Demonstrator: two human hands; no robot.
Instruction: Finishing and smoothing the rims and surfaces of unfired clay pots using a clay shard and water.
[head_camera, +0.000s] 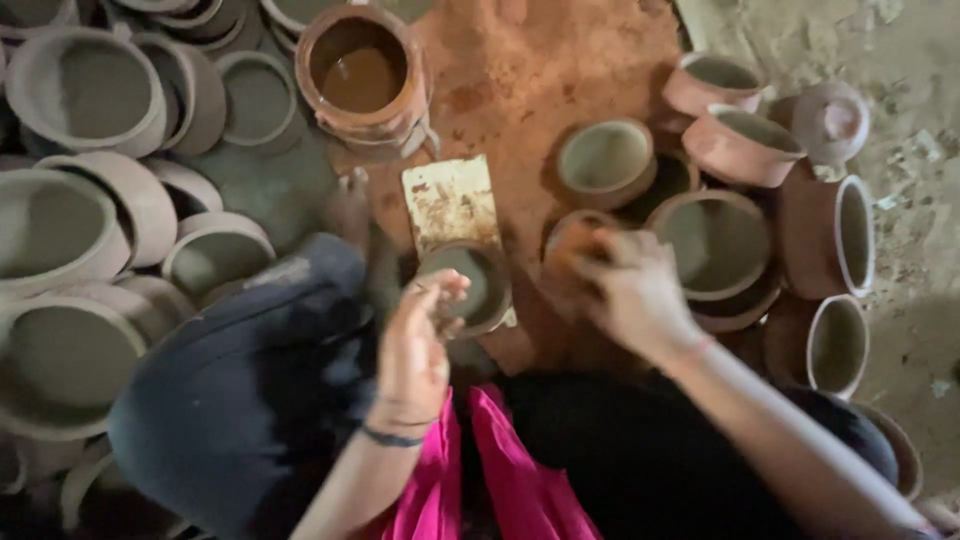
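Clay-slipped red pots (742, 143) pile up on my right, grey pots (85, 90) wait left; my right hand (632, 290) grips 1 half-coated pot (570, 248), left hand (415, 345) loosely open.

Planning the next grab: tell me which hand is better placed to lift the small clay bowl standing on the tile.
Probably left. The left hand hovers at the rim of the small clay bowl on the tile, fingers open. The right hand is busy at another pot further right.
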